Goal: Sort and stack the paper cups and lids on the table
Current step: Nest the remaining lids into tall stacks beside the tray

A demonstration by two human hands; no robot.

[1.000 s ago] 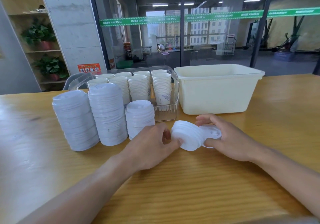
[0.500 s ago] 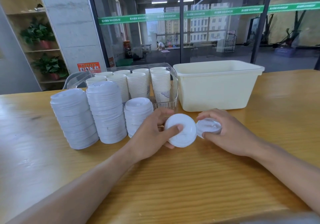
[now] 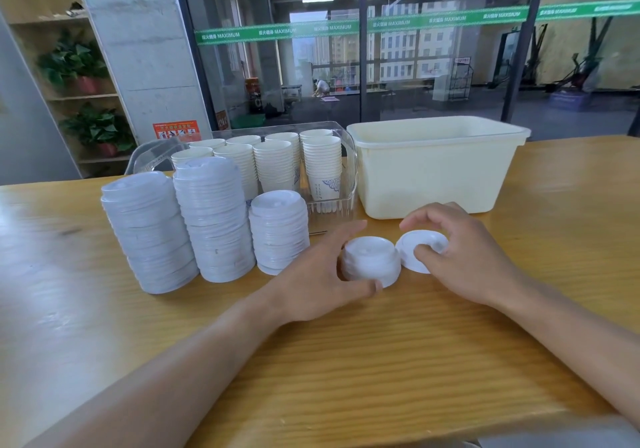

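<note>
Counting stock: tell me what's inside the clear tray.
Stacks of paper cups fill the clear tray. The lid stacks in front cover its lower left part.

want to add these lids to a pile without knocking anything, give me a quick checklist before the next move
1. Left hand grips the small lid stack: ok.
2. Right hand pinches the single lid: ok.
3. Single lid nested on the small stack: not ok, it sits beside it.
4. Shortest lid pile has room on top: ok.
5. Tall lid piles straight: not ok, both lean.
6. Lids all face the same way: cannot tell.
</note>
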